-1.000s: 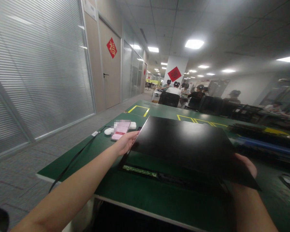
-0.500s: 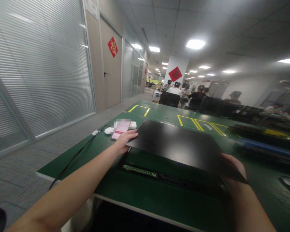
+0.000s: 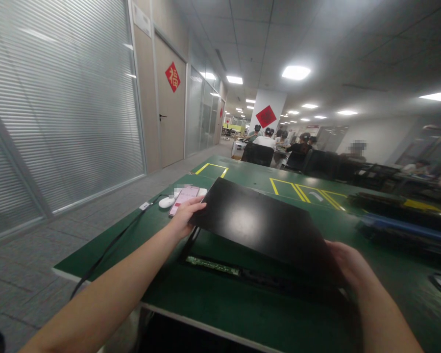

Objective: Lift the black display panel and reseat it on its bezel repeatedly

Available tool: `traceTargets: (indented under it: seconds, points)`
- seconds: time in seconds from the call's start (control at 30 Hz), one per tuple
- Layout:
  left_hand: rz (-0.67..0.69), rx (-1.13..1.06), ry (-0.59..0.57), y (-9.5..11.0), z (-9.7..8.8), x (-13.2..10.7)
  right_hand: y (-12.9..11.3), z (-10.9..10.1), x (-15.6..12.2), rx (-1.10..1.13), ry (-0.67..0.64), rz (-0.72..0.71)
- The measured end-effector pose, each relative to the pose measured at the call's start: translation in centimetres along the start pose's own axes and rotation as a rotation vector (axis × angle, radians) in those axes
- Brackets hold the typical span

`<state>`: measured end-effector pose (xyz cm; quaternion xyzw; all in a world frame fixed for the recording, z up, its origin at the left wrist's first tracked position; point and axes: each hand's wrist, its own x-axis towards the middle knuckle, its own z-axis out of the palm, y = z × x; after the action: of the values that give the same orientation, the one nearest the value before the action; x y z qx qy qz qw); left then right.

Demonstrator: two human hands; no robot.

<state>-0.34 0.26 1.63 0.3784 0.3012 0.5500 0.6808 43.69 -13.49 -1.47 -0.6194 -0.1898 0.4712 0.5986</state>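
Between my two hands a flat black screen panel point(image 3: 253, 223) is held tilted above the table, its glossy face reflecting a ceiling light. My left hand point(image 3: 186, 214) grips its left edge, thumb on top and the other fingers mostly out of sight. At the right edge, my right hand point(image 3: 347, 260) is closed on the panel, its fingertips partly hidden. Beneath lies a black frame point(image 3: 189, 245) with a strip of green circuit board point(image 3: 211, 265) along its near side. The panel covers much of the frame.
The green table point(image 3: 106, 255) has yellow tape outlines point(image 3: 297, 191). A phone point(image 3: 184, 198) and white rounded objects point(image 3: 166, 201) lie beyond my left hand, near a black cable point(image 3: 112, 245). Blurred dark and blue items point(image 3: 411, 228) are at the right. People point(image 3: 266, 139) sit farther back.
The panel has shifted slightly left and tilts more, its right end lower. My right hand has moved left with it; my left hand has barely moved.
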Motion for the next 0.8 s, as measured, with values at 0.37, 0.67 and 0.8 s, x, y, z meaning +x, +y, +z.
traceTargets:
  seconds: [0.37, 0.67, 0.8]
  points:
    - [-0.086, 0.047, -0.058, 0.1, -0.2, -0.2, -0.5, -0.2, -0.3, -0.146, 0.199, -0.136]
    - [-0.192, 0.105, -0.079, 0.2, 0.1, -0.2, -0.5, 0.6, -0.7, -0.243, 0.247, -0.115]
    - [-0.16, 0.236, 0.077, 0.1, 0.0, -0.2, -0.4, 0.9, -1.0, -0.303, 0.274, -0.166]
